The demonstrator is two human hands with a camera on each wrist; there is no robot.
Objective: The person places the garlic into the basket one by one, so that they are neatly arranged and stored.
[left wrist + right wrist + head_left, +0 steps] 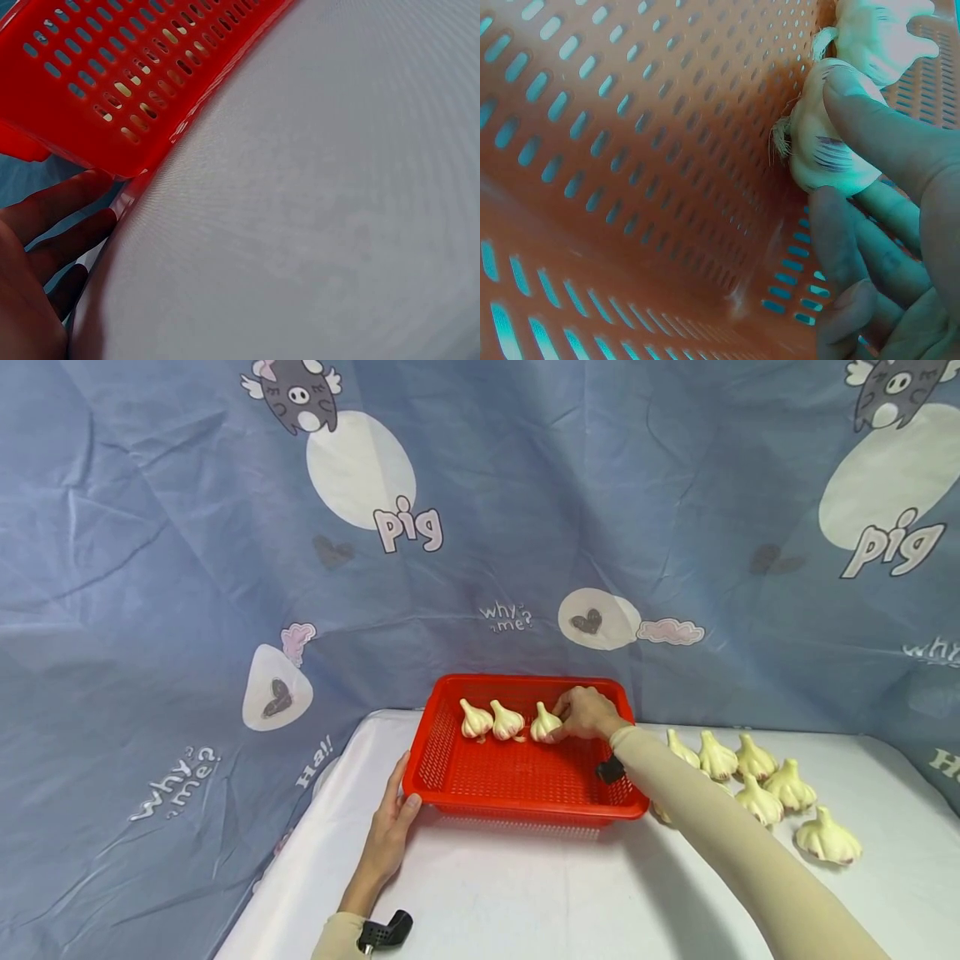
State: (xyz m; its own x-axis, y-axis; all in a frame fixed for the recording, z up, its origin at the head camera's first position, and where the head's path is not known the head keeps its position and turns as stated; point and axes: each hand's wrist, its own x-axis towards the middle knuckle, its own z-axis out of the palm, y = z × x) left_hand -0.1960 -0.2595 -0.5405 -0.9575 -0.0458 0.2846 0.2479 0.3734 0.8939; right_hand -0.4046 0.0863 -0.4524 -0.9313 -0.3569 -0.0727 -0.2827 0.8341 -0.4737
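Observation:
A red perforated plastic basket sits on the white-covered table. My right hand reaches into its back right part and pinches a garlic bulb between thumb and fingers. The right wrist view shows the thumb across this garlic bulb, roots at one side, a second bulb close by. Left of it in the basket, two more garlic bulbs stand side by side, stems up. My left hand touches the basket's front left corner from outside. Its fingers look fairly straight in the left wrist view.
Right of the basket, several garlic bulbs are grouped on the white table, some partly hidden by the right sleeve. One bulb lies apart nearer the front. A blue patterned cloth hangs behind the table.

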